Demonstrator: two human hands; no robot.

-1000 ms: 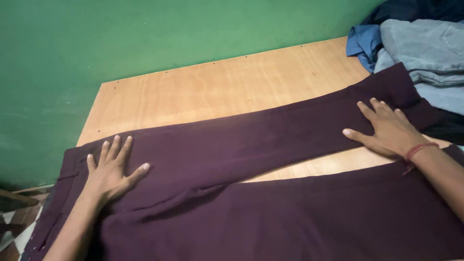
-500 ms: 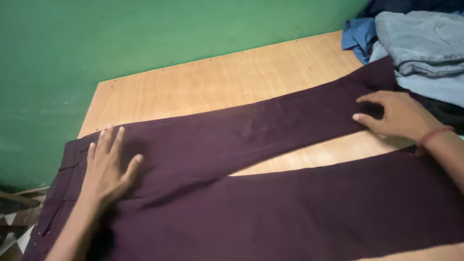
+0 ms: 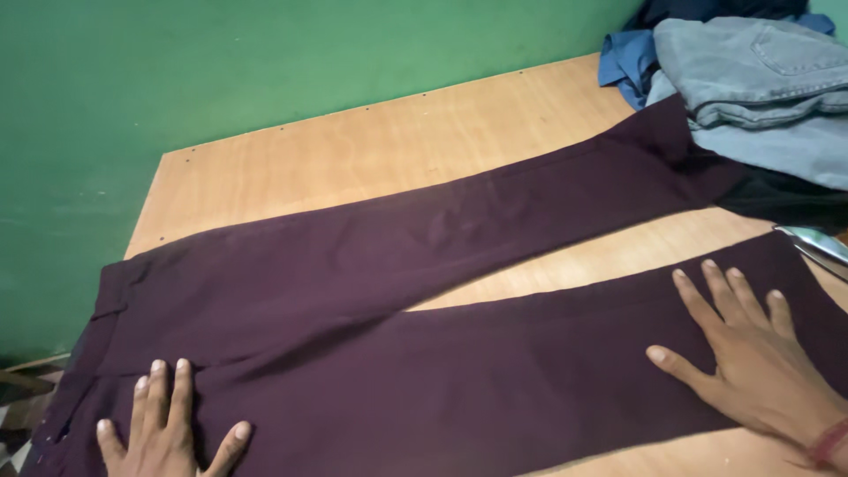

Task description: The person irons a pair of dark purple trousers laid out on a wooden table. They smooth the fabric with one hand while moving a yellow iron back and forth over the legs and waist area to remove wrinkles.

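One pair of dark maroon trousers (image 3: 380, 291) lies spread across one wooden table (image 3: 353, 163), its two legs splayed apart in a narrow V. Two bare hands rest flat on the trousers: the left hand (image 3: 163, 433) near the waistband end, the right hand (image 3: 751, 362) on the nearer leg. Beyond the far leg's hem sits one heap of clothes (image 3: 742, 79), in which I count at least three garments: one grey-blue pair of jeans (image 3: 760, 62), one blue piece (image 3: 623, 62), and one black piece (image 3: 786, 199). One red thread band (image 3: 830, 442) circles the right wrist.
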